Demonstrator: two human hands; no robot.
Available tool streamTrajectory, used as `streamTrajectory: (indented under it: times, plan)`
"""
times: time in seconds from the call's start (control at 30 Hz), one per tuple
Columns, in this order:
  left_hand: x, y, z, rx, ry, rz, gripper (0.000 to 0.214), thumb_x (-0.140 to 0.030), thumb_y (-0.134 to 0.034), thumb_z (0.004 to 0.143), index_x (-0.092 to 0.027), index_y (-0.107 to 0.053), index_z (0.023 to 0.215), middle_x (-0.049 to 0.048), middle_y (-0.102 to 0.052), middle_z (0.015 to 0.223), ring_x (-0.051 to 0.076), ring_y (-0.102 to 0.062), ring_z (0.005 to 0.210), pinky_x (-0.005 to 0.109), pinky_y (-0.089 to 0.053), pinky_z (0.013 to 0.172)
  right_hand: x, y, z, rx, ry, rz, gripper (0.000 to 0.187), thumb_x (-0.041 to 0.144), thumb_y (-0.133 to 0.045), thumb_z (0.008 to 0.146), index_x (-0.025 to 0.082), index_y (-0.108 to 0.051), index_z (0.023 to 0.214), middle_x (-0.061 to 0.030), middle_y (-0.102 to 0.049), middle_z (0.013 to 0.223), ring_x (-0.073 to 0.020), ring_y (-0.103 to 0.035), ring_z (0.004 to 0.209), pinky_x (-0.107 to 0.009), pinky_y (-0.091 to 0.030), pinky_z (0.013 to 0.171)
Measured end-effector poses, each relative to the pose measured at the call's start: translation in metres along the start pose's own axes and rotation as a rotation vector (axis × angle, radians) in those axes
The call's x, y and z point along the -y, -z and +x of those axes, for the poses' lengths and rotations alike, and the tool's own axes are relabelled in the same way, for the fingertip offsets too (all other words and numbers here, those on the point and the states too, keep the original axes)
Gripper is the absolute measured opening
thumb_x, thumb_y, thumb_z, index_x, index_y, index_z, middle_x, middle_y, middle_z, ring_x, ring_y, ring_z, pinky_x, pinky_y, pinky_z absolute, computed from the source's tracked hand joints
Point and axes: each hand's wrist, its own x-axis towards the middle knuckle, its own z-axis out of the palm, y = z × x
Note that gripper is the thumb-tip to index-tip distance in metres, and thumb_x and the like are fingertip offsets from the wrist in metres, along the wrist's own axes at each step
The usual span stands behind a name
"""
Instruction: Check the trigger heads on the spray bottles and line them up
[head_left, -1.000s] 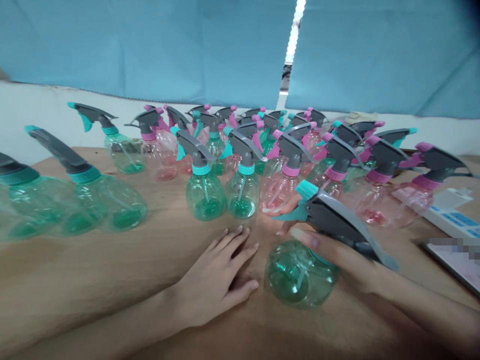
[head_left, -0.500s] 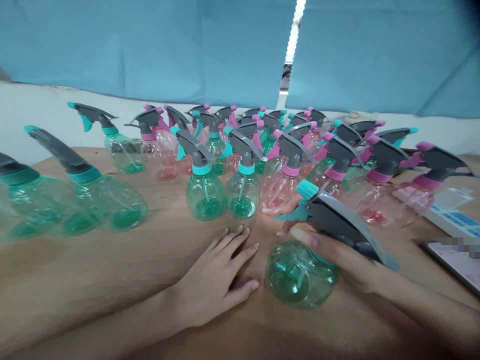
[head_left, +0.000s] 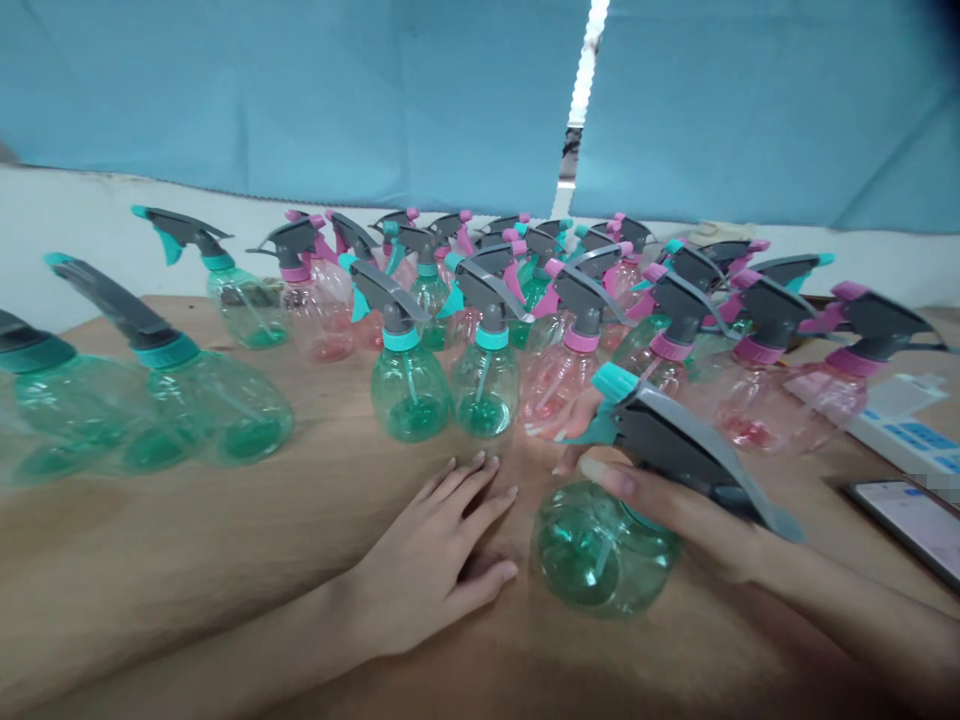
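In the head view my right hand (head_left: 675,510) is wrapped round the neck of a green spray bottle (head_left: 592,560) with a grey head and teal nozzle. Its fingers curl over the teal trigger, and the thumb lies across the near side of the neck. The bottle tilts, nozzle to the left. My left hand (head_left: 427,560) lies flat on the wooden table (head_left: 247,560), fingers spread, holding nothing. Just beyond its fingertips stand two green spray bottles (head_left: 411,395) with teal collars. A pink spray bottle (head_left: 562,375) is partly behind my right fingers.
Several more green and pink spray bottles crowd the back of the table. Green bottles (head_left: 217,405) stand at the left. To the right lie a phone (head_left: 911,530) and a white and blue box (head_left: 900,430). A blue curtain (head_left: 300,100) hangs behind.
The teal trigger of the held spray bottle has moved inward toward its neck, with my right fingers following it. My left hand stays where it was.
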Motion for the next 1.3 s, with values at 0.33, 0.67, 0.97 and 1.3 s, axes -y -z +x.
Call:
streamTrajectory:
  times: [0.33, 0.67, 0.97, 1.3]
  plan:
    - [0.000, 0.002, 0.001, 0.027, 0.003, 0.019, 0.056, -0.048, -0.046, 0.097, -0.018, -0.039, 0.144, 0.0108, -0.031, 0.153, 0.029, -0.027, 0.140, 0.049, -0.026, 0.112, 0.002, 0.003, 0.005, 0.056, 0.036, 0.093, 0.006, 0.025, -0.055, 0.087, 0.027, -0.058, 0.092, 0.0018, -0.061, 0.070, -0.0150, -0.065, 0.071, -0.025, -0.055, 0.065]
    - [0.000, 0.001, 0.001, 0.014, 0.001, 0.016, 0.056, -0.048, -0.046, 0.097, -0.017, -0.042, 0.142, 0.0124, -0.032, 0.152, 0.031, -0.028, 0.140, 0.050, -0.027, 0.111, 0.007, 0.008, -0.003, -0.008, -0.014, -0.123, 0.020, 0.044, -0.056, 0.089, 0.025, -0.059, 0.084, 0.0021, -0.056, 0.062, -0.0135, -0.055, 0.053, -0.026, -0.048, 0.051]
    - [0.000, 0.001, 0.001, 0.028, 0.002, 0.038, 0.055, -0.048, -0.046, 0.097, -0.016, -0.042, 0.142, 0.0118, -0.031, 0.153, 0.029, -0.026, 0.141, 0.049, -0.026, 0.112, -0.002, 0.004, -0.003, -0.031, 0.002, 0.011, 0.012, 0.038, -0.061, 0.088, 0.029, -0.068, 0.091, 0.0022, -0.069, 0.071, -0.0132, -0.064, 0.057, -0.025, -0.056, 0.059]
    - [0.001, 0.000, -0.001, 0.020, 0.008, 0.012, 0.057, -0.049, -0.047, 0.097, -0.015, -0.041, 0.142, 0.0122, -0.031, 0.153, 0.030, -0.027, 0.140, 0.049, -0.026, 0.112, 0.004, -0.002, 0.000, 0.005, 0.054, 0.156, 0.025, 0.026, -0.059, 0.090, 0.032, -0.069, 0.112, 0.0005, -0.076, 0.096, -0.0200, -0.066, 0.109, -0.034, -0.055, 0.092]
